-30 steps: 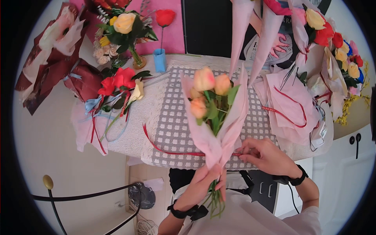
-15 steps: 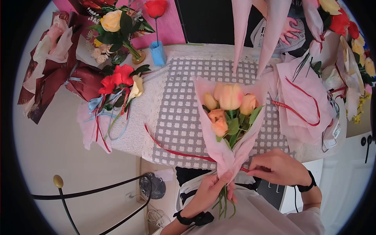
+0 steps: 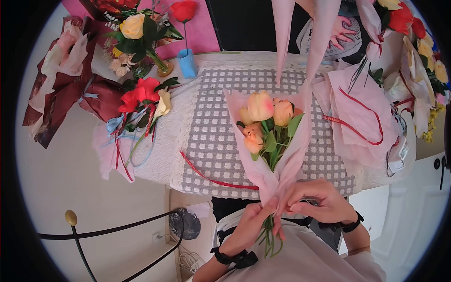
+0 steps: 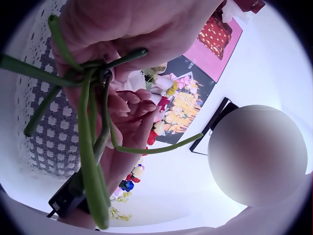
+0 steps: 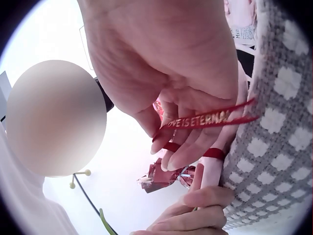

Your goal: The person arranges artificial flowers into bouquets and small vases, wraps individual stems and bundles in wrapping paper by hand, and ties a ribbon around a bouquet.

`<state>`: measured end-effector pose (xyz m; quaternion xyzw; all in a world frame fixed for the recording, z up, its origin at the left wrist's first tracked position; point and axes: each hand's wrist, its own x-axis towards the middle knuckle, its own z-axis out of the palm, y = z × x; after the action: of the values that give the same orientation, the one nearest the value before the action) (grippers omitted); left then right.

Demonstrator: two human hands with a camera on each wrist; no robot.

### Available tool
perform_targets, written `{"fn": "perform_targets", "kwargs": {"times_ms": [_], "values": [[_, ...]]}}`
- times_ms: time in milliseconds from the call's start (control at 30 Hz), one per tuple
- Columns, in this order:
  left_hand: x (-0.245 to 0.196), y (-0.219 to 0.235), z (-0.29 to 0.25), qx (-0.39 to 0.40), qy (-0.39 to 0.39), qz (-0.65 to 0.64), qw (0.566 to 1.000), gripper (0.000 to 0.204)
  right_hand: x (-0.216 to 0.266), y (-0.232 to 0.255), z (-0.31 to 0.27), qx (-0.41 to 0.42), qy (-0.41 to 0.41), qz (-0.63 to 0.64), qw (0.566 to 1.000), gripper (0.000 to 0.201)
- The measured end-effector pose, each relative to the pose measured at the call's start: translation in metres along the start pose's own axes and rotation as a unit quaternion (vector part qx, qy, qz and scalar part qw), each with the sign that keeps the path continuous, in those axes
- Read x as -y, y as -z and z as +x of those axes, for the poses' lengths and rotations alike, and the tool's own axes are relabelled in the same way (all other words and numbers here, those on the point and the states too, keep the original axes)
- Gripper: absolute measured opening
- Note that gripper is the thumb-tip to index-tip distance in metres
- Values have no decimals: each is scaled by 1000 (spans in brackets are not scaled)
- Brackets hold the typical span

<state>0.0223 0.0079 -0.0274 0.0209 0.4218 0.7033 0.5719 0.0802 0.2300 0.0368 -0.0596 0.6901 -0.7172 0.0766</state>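
A bouquet of peach tulips point(image 3: 260, 105) stands in pink wrapping paper point(image 3: 263, 174) over the table's front edge. My left hand point(image 3: 251, 223) grips it at the gathered neck, and the green stems point(image 4: 88, 147) stick out below that hand. A red ribbon point(image 3: 221, 182) lies across the checked cloth and runs to the neck. Close beside the neck, my right hand point(image 3: 324, 202) pinches the ribbon's other end. In the right wrist view, the lettered ribbon point(image 5: 195, 121) crosses the right fingers, and a red band circles the pink paper.
Pink paper sheets point(image 3: 361, 113) with another red ribbon lie at the right. Red flowers point(image 3: 141, 96), a burgundy-wrapped bouquet point(image 3: 101, 101) and a blue holder point(image 3: 187, 63) with a red rose are at the left. Pink paper cones point(image 3: 324, 37) hang over the far edge.
My right hand first held the ribbon out to the right; it has now come left against the bouquet's neck. The left hand keeps its grip. The bouquet shifted slightly.
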Motion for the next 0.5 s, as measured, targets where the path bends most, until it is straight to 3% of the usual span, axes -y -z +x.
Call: {"fn": "perform_targets", "kwargs": {"times_ms": [267,333,367,433,467,500], "values": [[9,-1,-1,-17,-63,-16,998,41,-1,-25,26,12,76,-103,992,14],[16,5,6,-84,-78,-21,993,34,-5,-28,26,-18,-9,-38,999,14],[15,5,6,-83,-78,-21,993,34,-9,-28,26,-18,-9,-39,999,14],[11,3,5,-173,-121,112,971,29,-17,-29,27,-45,-17,46,998,13],[9,3,3,-173,-121,111,971,29,-17,-28,26,-45,-18,46,998,13],[6,4,-1,-234,-152,307,910,28,-17,-28,26,-50,-25,52,997,13]]}}
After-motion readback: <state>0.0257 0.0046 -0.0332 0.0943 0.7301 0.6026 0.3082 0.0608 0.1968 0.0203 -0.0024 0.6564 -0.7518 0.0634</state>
